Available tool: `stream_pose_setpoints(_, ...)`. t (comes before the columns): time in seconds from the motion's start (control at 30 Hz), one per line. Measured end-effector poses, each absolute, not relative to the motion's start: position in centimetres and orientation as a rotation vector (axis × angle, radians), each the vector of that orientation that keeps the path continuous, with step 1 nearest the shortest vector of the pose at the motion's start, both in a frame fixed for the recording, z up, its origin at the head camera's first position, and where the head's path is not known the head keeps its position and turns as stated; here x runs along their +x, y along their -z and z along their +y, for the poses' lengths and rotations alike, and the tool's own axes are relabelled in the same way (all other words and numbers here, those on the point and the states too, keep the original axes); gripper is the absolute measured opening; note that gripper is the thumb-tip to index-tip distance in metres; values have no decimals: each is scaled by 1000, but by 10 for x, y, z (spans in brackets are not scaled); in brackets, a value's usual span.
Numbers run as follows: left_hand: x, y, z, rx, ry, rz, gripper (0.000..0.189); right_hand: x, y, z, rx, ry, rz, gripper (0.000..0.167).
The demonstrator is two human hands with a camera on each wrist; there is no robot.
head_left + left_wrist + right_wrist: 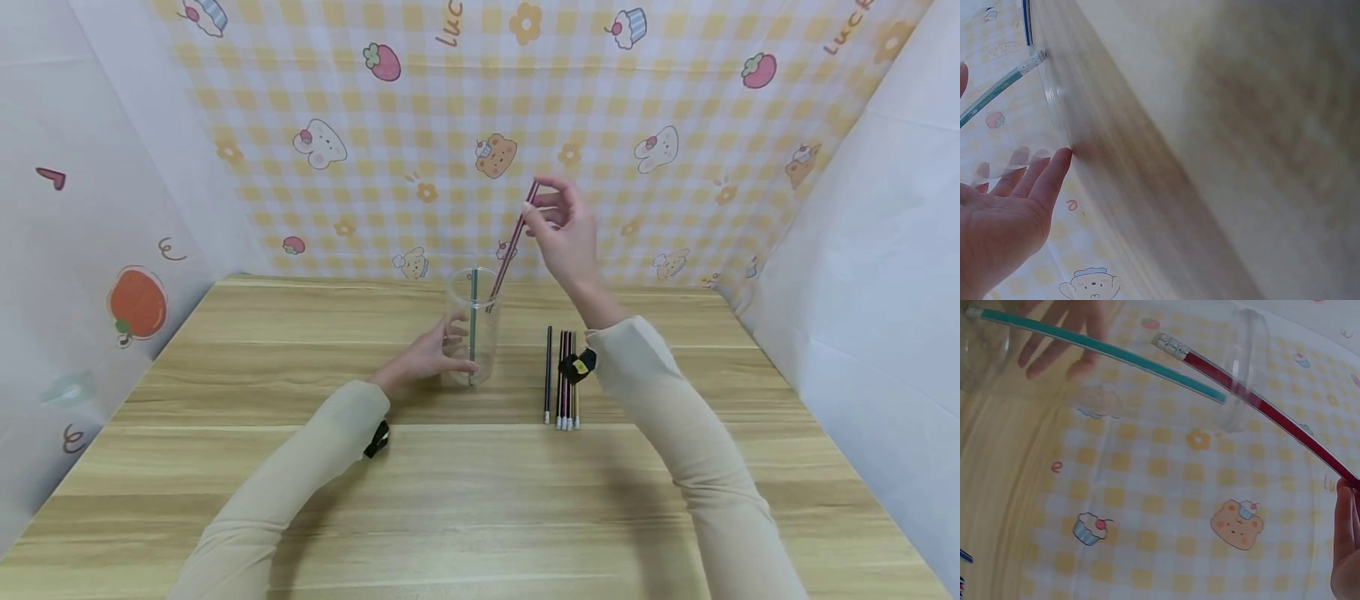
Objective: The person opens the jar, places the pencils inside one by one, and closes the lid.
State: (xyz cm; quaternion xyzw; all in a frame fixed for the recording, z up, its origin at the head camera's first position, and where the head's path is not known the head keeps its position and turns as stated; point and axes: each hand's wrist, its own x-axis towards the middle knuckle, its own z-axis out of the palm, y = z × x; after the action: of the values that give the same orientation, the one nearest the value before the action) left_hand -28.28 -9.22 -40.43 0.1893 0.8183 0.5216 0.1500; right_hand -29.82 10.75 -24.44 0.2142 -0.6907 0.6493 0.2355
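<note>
Open tabletop separates the cup from the loose pencils.

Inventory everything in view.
Tabletop: 1, light wood, foreground
Backdrop: 1, yellow-white check, behind
Side sheets: 2, white, flanking
Cup: 1, clear, on tabletop
Green pencil: 1, green, inside cup
Red pencil: 1, dark red, at cup mouth
Blue pencil: 1, dark blue, right of cup
Pencil row: about 4, mostly dark, beside blue pencil
Wrist cameras: 2, black, at sleeves
Sleeves: 2, cream, foreground
Left hand: 1, bare, around cup
Right hand: 1, bare, pinching red pencil
</note>
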Motion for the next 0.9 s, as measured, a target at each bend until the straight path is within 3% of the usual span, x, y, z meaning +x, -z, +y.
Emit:
stream_pose_setpoints(0.27,-284,406,-93,544,-1507,2350,90,-284,252,96,588,-1687,-2135,22)
stream_pose_setpoints(0.9,-284,405,-92,552,-1482,2377,84,-308,284,93,640,-1433,-2452,17)
